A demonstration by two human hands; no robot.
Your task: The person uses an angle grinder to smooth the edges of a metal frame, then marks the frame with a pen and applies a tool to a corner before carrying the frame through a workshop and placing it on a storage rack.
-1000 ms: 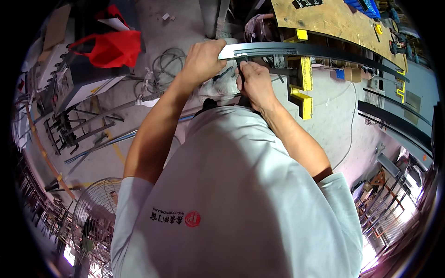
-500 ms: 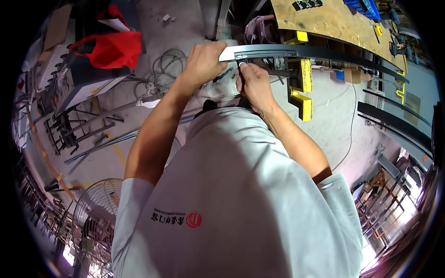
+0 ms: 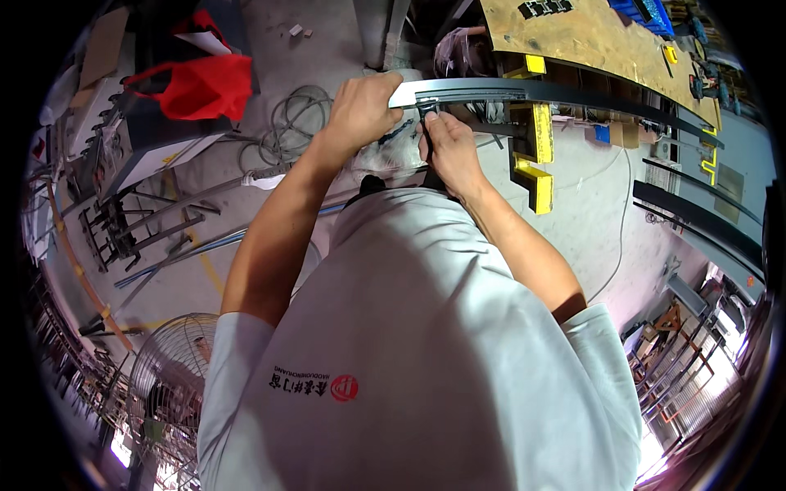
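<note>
A long dark grey metal profile stretches from my hands off to the right, and its near end looks pale in the light. My left hand is closed round that left end. Just under the profile, close to the end, my right hand pinches a small black piece between thumb and fingers. The top of this piece meets the profile's lower edge; its exact kind is too small to make out, and the fingers partly hide it.
Yellow-faced support brackets stand under the profile, beside a wooden-topped workbench. At left, a red cloth lies on a grey machine. A coiled hose and long bars are on the floor. A wire-cage fan stands lower left.
The black piece at my right fingertips has shifted slightly against the profile's lower edge. Both hands and the profile otherwise stay nearly in place.
</note>
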